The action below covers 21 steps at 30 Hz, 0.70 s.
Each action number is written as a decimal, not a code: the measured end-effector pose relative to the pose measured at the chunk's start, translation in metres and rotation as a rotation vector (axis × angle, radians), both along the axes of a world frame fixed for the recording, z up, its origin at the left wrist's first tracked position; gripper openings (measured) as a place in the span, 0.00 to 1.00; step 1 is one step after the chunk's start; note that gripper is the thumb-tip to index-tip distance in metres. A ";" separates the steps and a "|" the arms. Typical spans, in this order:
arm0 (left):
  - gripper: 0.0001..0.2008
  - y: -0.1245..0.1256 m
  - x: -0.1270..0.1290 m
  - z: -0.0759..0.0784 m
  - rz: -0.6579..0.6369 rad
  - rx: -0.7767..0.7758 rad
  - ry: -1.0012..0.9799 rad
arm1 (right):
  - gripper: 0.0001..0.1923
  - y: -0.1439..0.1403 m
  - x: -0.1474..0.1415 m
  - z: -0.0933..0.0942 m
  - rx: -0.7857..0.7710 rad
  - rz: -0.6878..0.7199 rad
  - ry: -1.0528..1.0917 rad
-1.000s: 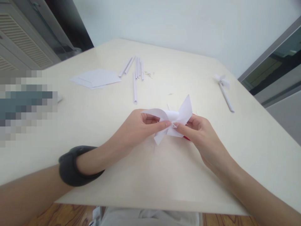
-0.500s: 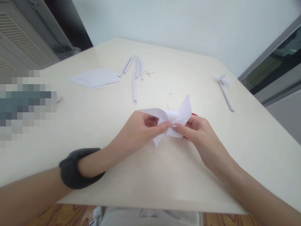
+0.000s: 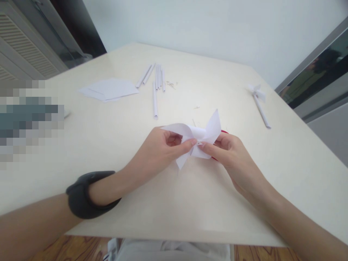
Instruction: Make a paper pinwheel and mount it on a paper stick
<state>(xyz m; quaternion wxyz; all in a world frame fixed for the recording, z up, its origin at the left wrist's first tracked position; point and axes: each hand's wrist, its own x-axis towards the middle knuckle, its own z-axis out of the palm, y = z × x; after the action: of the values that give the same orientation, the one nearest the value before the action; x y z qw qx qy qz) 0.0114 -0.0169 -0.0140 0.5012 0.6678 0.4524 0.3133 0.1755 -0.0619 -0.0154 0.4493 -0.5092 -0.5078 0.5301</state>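
Note:
A white paper pinwheel (image 3: 201,135) with curved blades is held between my two hands just above the table. My left hand (image 3: 163,146) grips its left side, the thumb pressed beside the centre. From the right, my right hand (image 3: 227,150) pinches it, with the thumb close to the small hole or fastening at the middle. The fingers beneath the paper are mostly hidden. Something red (image 3: 224,132) shows behind the pinwheel by my right fingers; its kind is not visible.
Rolled paper sticks (image 3: 155,101) lie beyond my hands, near small loose pieces (image 3: 170,84). White paper sheets (image 3: 111,88) are at left. A pinwheel on a paper stick (image 3: 262,108) lies at right on the white table (image 3: 174,214). A patch at far left is pixelated.
My left thumb has drawn back slightly to the left from the pinwheel's centre, showing more of the middle. Both hands otherwise keep their hold.

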 end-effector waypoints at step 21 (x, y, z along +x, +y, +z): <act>0.11 0.000 -0.002 -0.003 0.025 0.041 0.037 | 0.12 -0.001 -0.003 0.001 -0.014 -0.017 -0.003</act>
<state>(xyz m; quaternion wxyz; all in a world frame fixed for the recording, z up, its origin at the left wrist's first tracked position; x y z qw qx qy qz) 0.0093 -0.0167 -0.0165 0.4751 0.6777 0.4635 0.3165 0.1729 -0.0625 -0.0144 0.4494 -0.5173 -0.5004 0.5292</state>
